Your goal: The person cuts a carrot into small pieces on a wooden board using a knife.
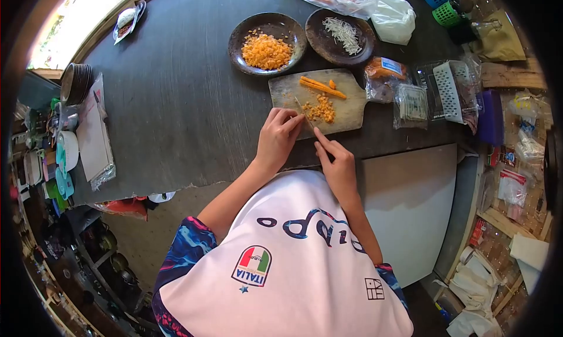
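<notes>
A wooden cutting board (pixel 350 119) lies near the table's front edge, with carrot sticks (pixel 322 87) at its far side and a small heap of diced carrot (pixel 319 109) in the middle. My right hand (pixel 338 164) is closed around a knife (pixel 304 111), its index finger stretched along it; the handle is mostly hidden. The thin blade points away from me, left of the heap. My left hand (pixel 280 133) rests at the board's left front edge, fingers pinched together beside the blade. Whatever those fingers hold is hidden.
Behind the board stand a dark plate of diced carrot (pixel 267 51) and another with white shreds (pixel 343 35). Plastic bags (pixel 392 17) lie beyond them. Packaged food (pixel 385 73) and a clear container (pixel 410 102) sit to the right. A grey board (pixel 97 132) lies far left.
</notes>
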`<state>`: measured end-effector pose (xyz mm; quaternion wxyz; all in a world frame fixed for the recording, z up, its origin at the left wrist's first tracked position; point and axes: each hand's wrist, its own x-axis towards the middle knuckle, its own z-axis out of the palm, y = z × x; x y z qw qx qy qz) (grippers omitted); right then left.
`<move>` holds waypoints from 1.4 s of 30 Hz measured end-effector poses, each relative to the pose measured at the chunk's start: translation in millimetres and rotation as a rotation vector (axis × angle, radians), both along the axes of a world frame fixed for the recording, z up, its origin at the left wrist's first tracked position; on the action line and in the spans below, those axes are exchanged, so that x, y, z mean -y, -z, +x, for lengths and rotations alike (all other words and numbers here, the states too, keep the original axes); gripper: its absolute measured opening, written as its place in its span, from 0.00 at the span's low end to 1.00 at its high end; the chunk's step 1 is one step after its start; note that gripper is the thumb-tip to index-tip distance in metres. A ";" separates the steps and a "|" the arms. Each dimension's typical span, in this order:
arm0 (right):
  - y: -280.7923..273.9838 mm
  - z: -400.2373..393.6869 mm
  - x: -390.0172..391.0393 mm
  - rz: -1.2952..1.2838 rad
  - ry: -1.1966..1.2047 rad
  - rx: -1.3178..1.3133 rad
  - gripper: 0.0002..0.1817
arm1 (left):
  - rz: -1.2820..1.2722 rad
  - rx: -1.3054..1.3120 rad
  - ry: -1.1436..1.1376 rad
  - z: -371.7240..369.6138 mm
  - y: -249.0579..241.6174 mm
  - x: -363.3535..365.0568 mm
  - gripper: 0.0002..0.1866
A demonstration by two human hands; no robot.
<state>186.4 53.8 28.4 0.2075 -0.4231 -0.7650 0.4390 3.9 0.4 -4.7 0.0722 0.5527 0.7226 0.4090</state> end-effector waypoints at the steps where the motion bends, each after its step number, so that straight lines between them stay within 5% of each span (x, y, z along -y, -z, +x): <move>1: -3.8 5.9 3.8 0.005 -0.001 0.015 0.23 | 0.007 0.001 -0.009 -0.5 1.6 -0.7 0.11; 42: 4.5 -5.6 6.6 -0.016 0.006 0.013 0.24 | -0.004 0.047 -0.016 -4.7 -1.0 3.1 0.12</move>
